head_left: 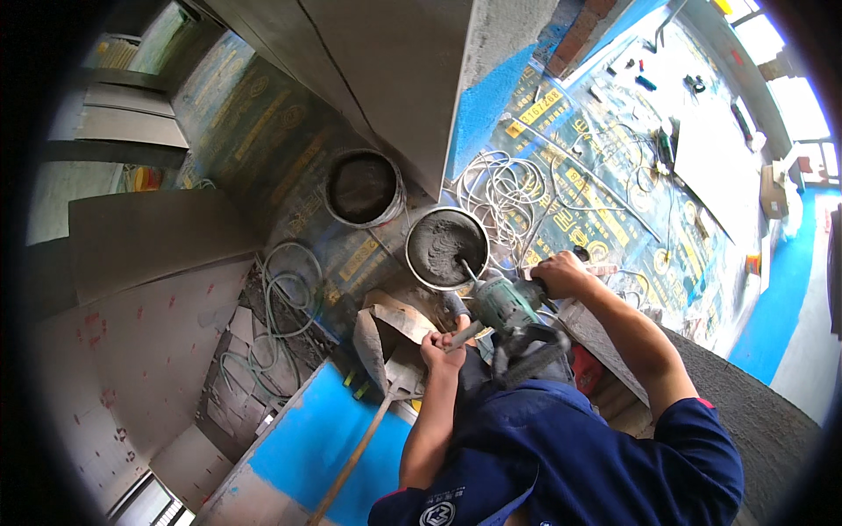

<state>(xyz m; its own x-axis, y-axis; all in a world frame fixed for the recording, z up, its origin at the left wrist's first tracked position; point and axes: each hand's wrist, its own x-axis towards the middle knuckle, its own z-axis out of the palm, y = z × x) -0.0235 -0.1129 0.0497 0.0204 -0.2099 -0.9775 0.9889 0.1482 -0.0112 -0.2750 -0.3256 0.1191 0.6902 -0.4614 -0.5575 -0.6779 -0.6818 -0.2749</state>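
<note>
A green power mixer (507,303) slants down in front of my body, its thin shaft dipping into grey mortar (436,248). The mortar sits in a round bucket (410,267). My left hand (443,349) is closed round the mixer's side handle. My right hand (561,273) grips the rear end of the mixer, with the fingers partly hidden. The mixing head is sunk out of sight in the mortar. Beside my left forearm are an opened paper bag (373,346) and a shovel (373,430) with a wooden handle.
A second bucket (402,197) with dark contents stands behind the mortar bucket. Coiled pale cable (500,188) lies to its right, a hose (285,289) to the left. Large boards (403,79) rise at the back. Tools and a long rod lie across the printed floor sheeting (596,228).
</note>
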